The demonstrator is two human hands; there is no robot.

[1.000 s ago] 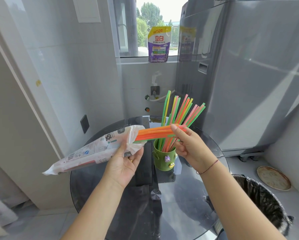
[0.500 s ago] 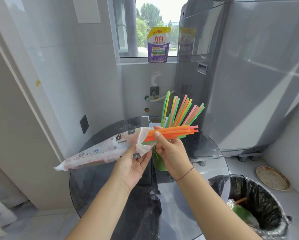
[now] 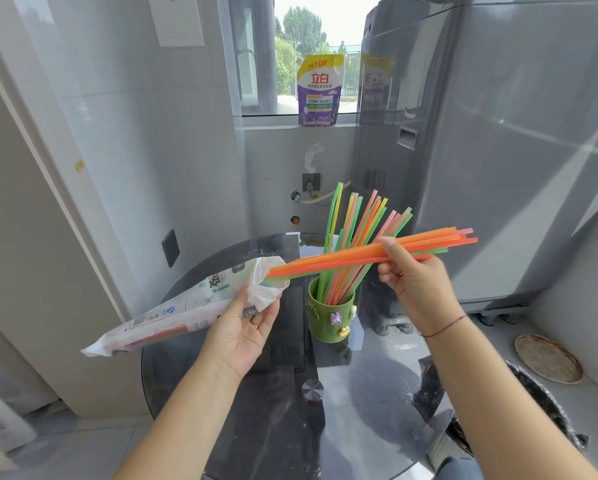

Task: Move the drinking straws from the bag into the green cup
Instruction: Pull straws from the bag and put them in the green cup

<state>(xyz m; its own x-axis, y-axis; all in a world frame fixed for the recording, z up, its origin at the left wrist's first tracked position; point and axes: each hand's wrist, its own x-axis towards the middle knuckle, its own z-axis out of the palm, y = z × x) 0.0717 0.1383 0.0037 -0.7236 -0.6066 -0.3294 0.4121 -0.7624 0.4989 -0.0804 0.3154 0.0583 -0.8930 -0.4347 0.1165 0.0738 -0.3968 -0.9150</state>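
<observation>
Above the round glass table (image 3: 377, 375), the left hand (image 3: 240, 332) is closed round the mouth end of a long white printed bag (image 3: 186, 313), thumb on top and fingers beneath, so that the bag slants down to the left with its sealed end lowest. Through the plastic some reddish straws show, lying lengthwise inside. At the crumpled open mouth a bunch of straws (image 3: 346, 259), mostly orange with some green and pink, has its near ends just at or barely inside the opening; whether they are fully clear of the bag I cannot tell. The right hand (image 3: 413, 277) pinches this bunch between thumb and fingertips about two thirds of the way along it, the bunch lying almost level and tipping slightly upward to the right, its far ends spread past the hand.

Below the bunch, standing upright on the table, is the green cup (image 3: 330, 318), with small figure decorations stuck on its side. It already holds a fan of upright straws (image 3: 356, 237) in green, yellow, pink and orange, leaning to the right and far above its rim. The held bunch crosses in front of them

At the far right, on the floor, a bin with a black liner (image 3: 533, 403) stands beside the table
</observation>
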